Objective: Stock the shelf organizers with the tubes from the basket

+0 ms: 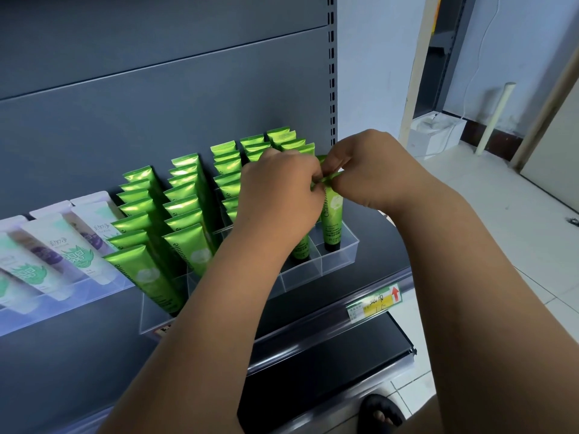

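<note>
A green tube [332,214] stands cap-down in the right column of the clear organizer [340,263] on the dark shelf. My left hand [279,195] and my right hand [363,170] meet over it, and both pinch its flat crimped top. Another green tube [301,249] stands in the column to its left, mostly hidden by my left wrist. Several more green tubes [185,211] fill the rows further left and behind my hands. The basket is out of view.
White tubes [62,245] lean in another clear organizer at the left. A price label [374,303] sits on the shelf's front rail. A lower dark shelf [329,368] juts out below. At the right are tiled floor, a white box [434,136] and my sandalled foot [380,411].
</note>
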The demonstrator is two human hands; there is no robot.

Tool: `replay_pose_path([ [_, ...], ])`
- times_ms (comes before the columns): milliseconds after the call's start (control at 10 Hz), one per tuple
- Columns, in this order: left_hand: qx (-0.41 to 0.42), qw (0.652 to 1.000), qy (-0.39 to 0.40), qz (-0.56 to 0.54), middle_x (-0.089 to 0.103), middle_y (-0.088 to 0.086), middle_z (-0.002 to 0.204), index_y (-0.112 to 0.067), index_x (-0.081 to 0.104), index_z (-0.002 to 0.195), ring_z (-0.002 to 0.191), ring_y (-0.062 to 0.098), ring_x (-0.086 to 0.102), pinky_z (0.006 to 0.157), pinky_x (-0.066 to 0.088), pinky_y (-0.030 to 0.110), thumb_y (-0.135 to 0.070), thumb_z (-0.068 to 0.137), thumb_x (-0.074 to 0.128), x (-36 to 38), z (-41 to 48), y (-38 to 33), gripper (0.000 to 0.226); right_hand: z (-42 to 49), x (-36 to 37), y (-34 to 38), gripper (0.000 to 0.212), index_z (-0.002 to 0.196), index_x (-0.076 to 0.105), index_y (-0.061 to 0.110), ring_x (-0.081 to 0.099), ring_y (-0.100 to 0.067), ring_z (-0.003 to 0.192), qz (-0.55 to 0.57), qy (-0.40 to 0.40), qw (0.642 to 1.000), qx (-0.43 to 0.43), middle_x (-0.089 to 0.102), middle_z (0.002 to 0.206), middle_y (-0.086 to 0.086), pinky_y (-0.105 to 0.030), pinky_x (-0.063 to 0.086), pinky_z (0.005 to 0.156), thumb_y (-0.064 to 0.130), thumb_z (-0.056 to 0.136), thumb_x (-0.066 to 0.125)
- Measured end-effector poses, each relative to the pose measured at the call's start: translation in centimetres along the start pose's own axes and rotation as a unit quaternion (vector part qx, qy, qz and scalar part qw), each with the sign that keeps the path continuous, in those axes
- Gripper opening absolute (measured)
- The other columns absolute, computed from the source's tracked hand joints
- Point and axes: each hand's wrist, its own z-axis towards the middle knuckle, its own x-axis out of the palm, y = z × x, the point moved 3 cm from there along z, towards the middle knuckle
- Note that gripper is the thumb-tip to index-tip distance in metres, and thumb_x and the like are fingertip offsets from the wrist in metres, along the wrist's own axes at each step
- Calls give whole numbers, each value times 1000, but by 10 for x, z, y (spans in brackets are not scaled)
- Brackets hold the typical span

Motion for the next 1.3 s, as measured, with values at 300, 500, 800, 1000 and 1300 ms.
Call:
replay_pose_path([
  [300, 1, 1000, -1, 2, 68, -6, 88, -26, 75, 90, 96, 26, 56, 83, 49, 45, -29, 88, 66, 0, 1, -1, 10, 2, 0, -2, 32, 90, 82, 29, 66, -8, 90, 4, 3, 1000, 4, 75, 92, 13, -28, 57, 84, 4, 79, 64],
  [500, 2, 1000, -4, 2, 68, -6, 88, -25, 74, 90, 96, 26, 57, 83, 49, 43, -32, 88, 65, -2, -1, -2, 12, -1, 0, 2, 35, 89, 81, 28, 65, -8, 90, 11, 4, 1000, -4, 74, 88, 15, -22, 53, 79, 1, 78, 62],
  [800, 13, 1000, -11, -2, 69, -7, 90, -25, 74, 93, 97, 25, 57, 82, 49, 42, -34, 89, 63, -4, -2, -2, 14, -4, -1, 2, 29, 87, 79, 28, 66, -8, 89, 19, 4, 1000, -1, 74, 88, 13, -29, 57, 81, 5, 75, 65],
  [1000, 18, 998, -44, -33, 68, -4, 86, -18, 71, 88, 92, 26, 57, 77, 49, 44, -24, 88, 65, -25, -7, -6, 8, -11, -16, 17, 23, 84, 76, 28, 61, -8, 92, 46, -33, 998, -12, 72, 95, 10, -16, 47, 77, 9, 78, 63],
  [1300, -18, 946, -160, -282, 61, -2, 68, -14, 66, 73, 64, 14, 59, 59, 48, 40, -20, 94, 67, -133, -111, -20, 22, -123, -71, 92, 15, 81, 67, 20, 60, -17, 103, 105, -266, 942, -174, 67, 95, 7, -26, 42, 89, 6, 80, 62],
])
